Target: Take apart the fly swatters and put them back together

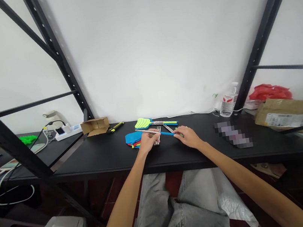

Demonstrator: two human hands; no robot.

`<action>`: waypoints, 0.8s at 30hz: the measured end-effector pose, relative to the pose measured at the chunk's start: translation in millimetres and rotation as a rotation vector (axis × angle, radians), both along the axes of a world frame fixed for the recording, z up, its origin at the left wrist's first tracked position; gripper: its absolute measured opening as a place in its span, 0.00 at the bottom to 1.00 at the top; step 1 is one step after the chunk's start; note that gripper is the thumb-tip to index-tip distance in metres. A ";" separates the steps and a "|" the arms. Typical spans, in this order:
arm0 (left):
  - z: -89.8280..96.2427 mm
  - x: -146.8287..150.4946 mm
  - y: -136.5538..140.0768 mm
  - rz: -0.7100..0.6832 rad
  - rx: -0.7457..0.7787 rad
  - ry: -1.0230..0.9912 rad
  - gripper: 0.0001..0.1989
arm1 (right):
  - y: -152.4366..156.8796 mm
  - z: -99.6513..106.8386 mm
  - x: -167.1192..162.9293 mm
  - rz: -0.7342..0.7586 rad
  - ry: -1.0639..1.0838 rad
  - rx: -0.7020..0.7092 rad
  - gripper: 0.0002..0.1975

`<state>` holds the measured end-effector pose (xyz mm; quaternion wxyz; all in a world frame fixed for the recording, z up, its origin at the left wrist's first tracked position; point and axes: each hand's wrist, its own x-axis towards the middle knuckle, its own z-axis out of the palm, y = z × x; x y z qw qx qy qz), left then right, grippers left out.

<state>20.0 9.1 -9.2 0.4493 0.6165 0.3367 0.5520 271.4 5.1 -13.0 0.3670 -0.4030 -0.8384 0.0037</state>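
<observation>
A thin metal rod with a blue handle [167, 133] is stretched between my two hands above the black table. The fingers of my left hand [148, 142] are closed around its metal part. My right hand [188, 136] pinches the end of the blue handle, with a bit of green beside those fingers. Left of my left hand lies a stack of loose fly swatter heads [132, 137], blue on top with red and yellow below. Several metal rods [167, 128] rest between and behind the hands. Farther back are fly swatters with a yellow-green head [142, 123] uppermost.
An open cardboard box [95, 126] and a yellow-black utility knife [116, 127] stand at the back left. To the right are a water bottle [228, 102], a blurred-out object [233, 135] and a parcel [289, 113]. Black shelf posts [60, 58] flank the table.
</observation>
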 end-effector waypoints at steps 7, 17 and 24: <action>2.2 2.7 -1.8 -0.026 -0.010 0.010 0.23 | 0.2 0.2 -0.4 -0.045 0.057 -0.019 0.12; 4.2 -4.9 1.8 0.134 -0.118 -0.259 0.25 | 4.2 0.6 5.3 -0.118 0.208 0.035 0.11; 2.8 -5.1 3.4 0.154 -0.106 -0.269 0.26 | 5.0 -0.6 5.8 -0.118 0.220 0.031 0.10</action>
